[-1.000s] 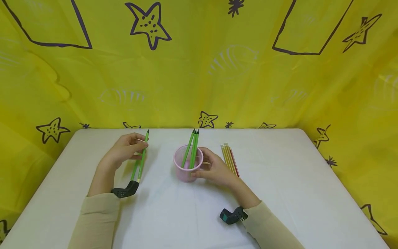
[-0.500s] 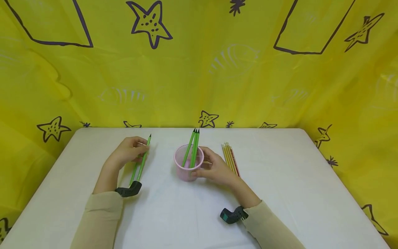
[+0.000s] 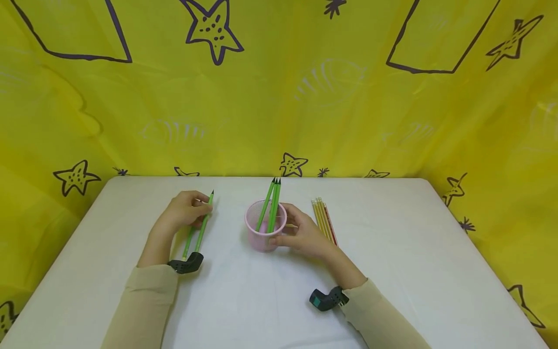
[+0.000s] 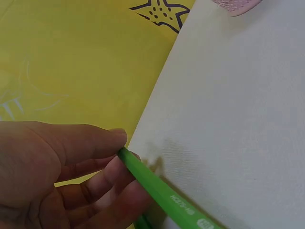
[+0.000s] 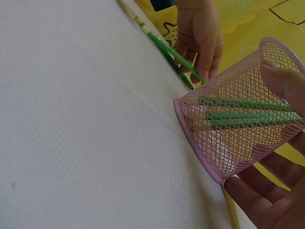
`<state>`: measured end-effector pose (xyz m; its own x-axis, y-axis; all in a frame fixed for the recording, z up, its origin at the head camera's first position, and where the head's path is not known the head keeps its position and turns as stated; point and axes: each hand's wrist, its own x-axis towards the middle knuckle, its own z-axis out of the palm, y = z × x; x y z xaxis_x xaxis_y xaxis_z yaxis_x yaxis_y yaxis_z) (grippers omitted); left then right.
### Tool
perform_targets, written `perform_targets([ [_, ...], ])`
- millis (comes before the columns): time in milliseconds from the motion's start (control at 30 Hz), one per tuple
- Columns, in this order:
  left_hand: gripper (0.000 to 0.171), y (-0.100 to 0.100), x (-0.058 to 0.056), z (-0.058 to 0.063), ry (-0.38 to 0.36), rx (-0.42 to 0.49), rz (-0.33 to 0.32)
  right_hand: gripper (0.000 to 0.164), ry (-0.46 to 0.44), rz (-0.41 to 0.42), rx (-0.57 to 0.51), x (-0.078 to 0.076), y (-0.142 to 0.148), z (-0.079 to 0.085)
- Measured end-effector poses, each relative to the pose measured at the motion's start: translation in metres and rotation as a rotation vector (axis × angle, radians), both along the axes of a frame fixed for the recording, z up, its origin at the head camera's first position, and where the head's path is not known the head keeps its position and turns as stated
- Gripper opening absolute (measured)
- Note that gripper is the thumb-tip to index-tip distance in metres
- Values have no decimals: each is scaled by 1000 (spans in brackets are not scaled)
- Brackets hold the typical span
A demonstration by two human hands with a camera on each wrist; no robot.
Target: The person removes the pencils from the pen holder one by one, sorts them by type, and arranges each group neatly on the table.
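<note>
On the left of the table, my left hand (image 3: 185,213) pinches a green pencil (image 3: 204,230) near its dark point, thumb against fingers. In the left wrist view this pencil (image 4: 164,198) slants away from the fingertips. A second green pencil (image 3: 189,245) lies beside it, its upper end hidden by the hand. My right hand (image 3: 307,235) grips the side of a pink mesh pencil cup (image 3: 260,242), which stands upright at the centre. Several green pencils (image 3: 273,206) lean inside the cup with their dark points up. The right wrist view shows their lower ends through the mesh (image 5: 238,138).
Several yellow pencils and a red one (image 3: 322,218) lie side by side just right of the right hand, partly behind it. A white cloth (image 3: 244,300) covers the table. A yellow curtain (image 3: 261,111) with drawn stars hangs along its back and sides.
My left hand has shifted a little to the right with the pinched pencil, whose point has come slightly lower. The right hand keeps its hold on the cup.
</note>
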<state>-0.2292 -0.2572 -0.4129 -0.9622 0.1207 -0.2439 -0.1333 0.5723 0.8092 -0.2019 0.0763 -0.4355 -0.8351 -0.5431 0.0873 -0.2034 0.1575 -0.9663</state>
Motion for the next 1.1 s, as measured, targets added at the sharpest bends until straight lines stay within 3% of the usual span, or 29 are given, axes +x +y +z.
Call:
perform_targets([
  [300,36,3,1,-1,25,-126,3,80,-5,4,-3,0,0,0],
  [700,42,13,6,4,63,-191,39,77,-11,10,-18,-1,0,0],
  [1100,41,13,9,8,116,-199,48,79,-12,8,-12,0,0,-1],
])
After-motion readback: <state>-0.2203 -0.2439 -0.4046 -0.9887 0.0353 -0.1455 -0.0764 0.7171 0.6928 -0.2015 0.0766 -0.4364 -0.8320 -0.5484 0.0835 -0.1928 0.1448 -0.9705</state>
